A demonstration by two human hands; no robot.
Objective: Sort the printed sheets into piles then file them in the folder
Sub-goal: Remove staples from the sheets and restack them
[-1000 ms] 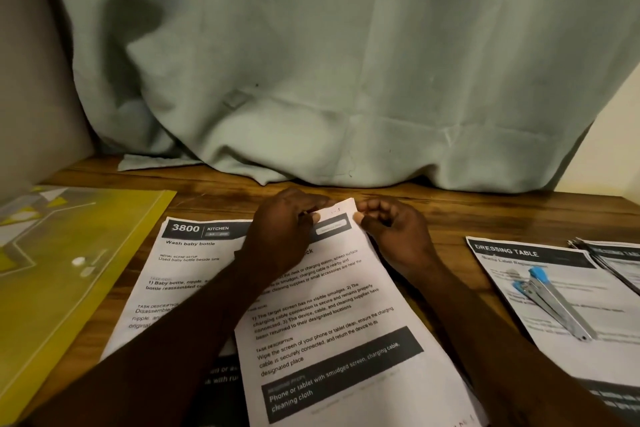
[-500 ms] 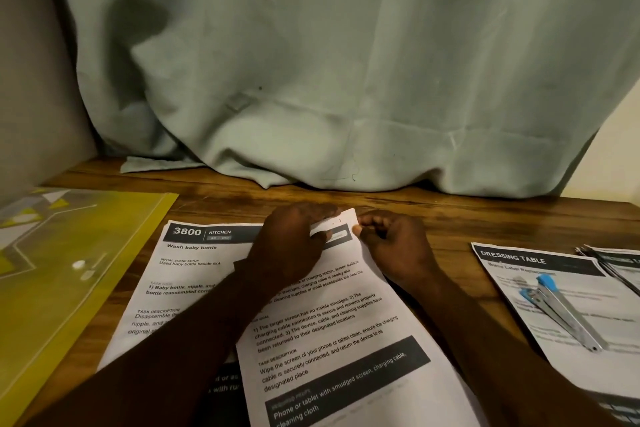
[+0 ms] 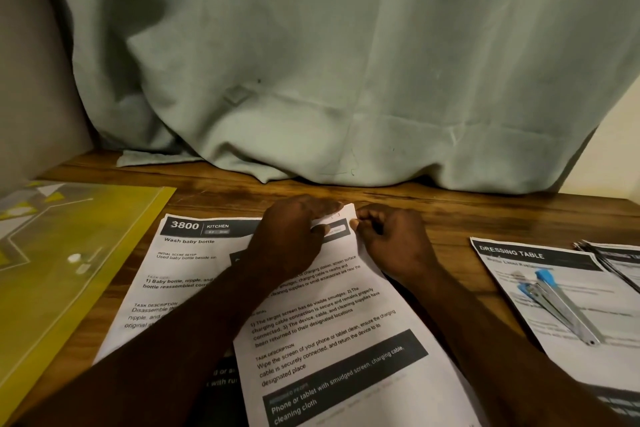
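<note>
Sorting looks maybe halfway there for us, and filing hasn't started at all. Our left hand point(image 3: 294, 239) has its fingers draped over the top edge of the tilted white printed sheet about cleaning a phone or tablet point(image 3: 332, 333), with the thumb pressed on its face. Our right hand point(image 3: 393, 243) is curled up tight, pinching that same sheet's top right corner. That sheet sits askew on top of the white "3800 KITCHEN" baby bottle sheet point(image 3: 187, 274), in the middle of the brown wooden table point(image 3: 450, 215), so this pair hasn't been split up yet as far as we can tell. Over on the right there's a white "DRESSING TABLE" sheet point(image 3: 512, 263) with what looks like a silver stapler with blue ends point(image 3: 564, 312) resting on it. The edge of more printed sheets point(image 3: 623, 263) pokes in just beside that, so our guess is a couple of piles are already going. The yellow plastic folder point(image 3: 79, 253) lies flat at the far left, apart from the papers, and we can't see anything filed in it.
</note>
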